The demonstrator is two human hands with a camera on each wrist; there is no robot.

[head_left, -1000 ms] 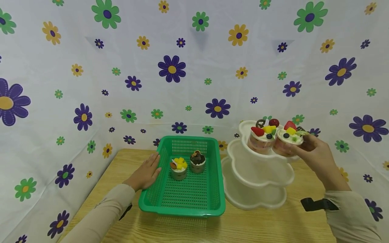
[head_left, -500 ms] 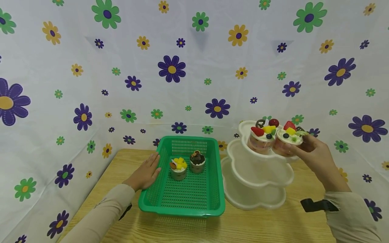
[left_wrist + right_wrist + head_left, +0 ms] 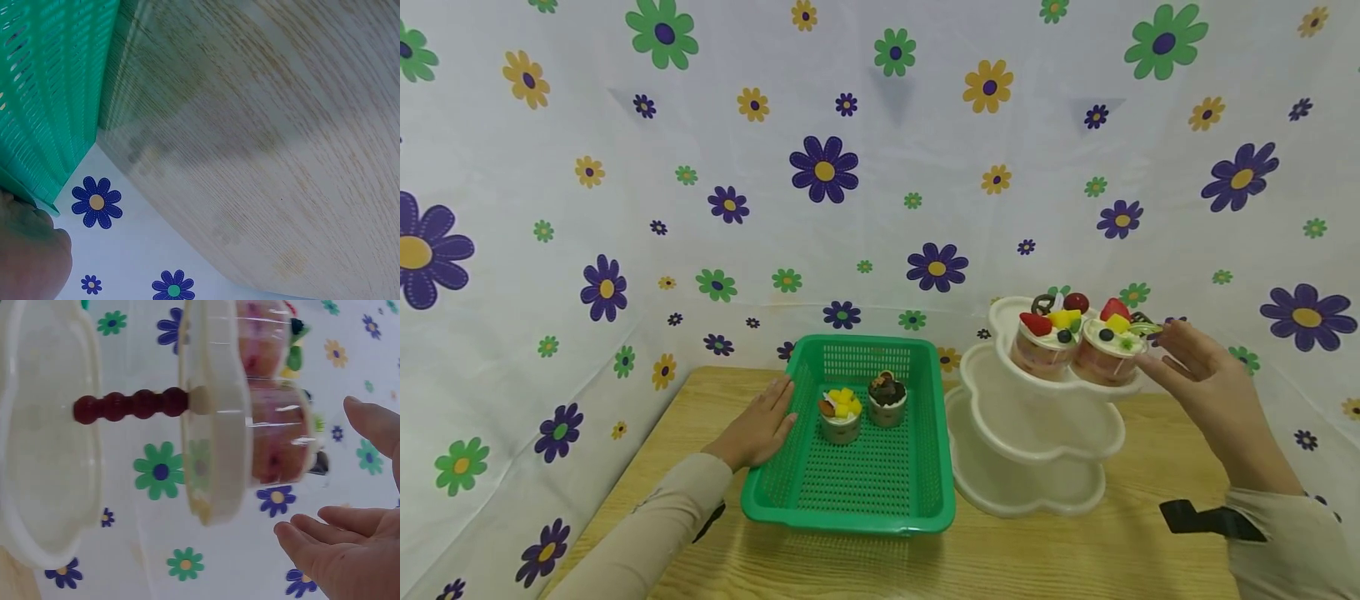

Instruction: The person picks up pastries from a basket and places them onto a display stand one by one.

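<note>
My left hand (image 3: pixel 756 425) rests with straight fingers on the left rim of a green plastic basket (image 3: pixel 850 527). Inside it stand a dessert cup with yellow fruit cubes (image 3: pixel 841 417) and another with a dark chocolate topping (image 3: pixel 887 400). On the top tier of a white three-tier stand (image 3: pixel 1045 417), two fruit-topped dessert cups sit side by side. The left cup (image 3: pixel 1043 346) bears a strawberry and a cherry; the right cup (image 3: pixel 1108 350) has a strawberry and a green slice. Just right of that cup, my right hand (image 3: pixel 1210 392) is apart from it, thumb and fingers spread, as the right wrist view confirms.
Basket and stand share a wooden table (image 3: pixel 1030 558), the stand close to the basket's right side. A dark red beaded post (image 3: pixel 131 405) joins the stand's tiers. Behind hangs a white flower-printed cloth (image 3: pixel 880 225).
My right hand has let go of the right fruit-topped cup and moved slightly right, its fingers opening. The cup stays on the top tier. My left hand has not moved.
</note>
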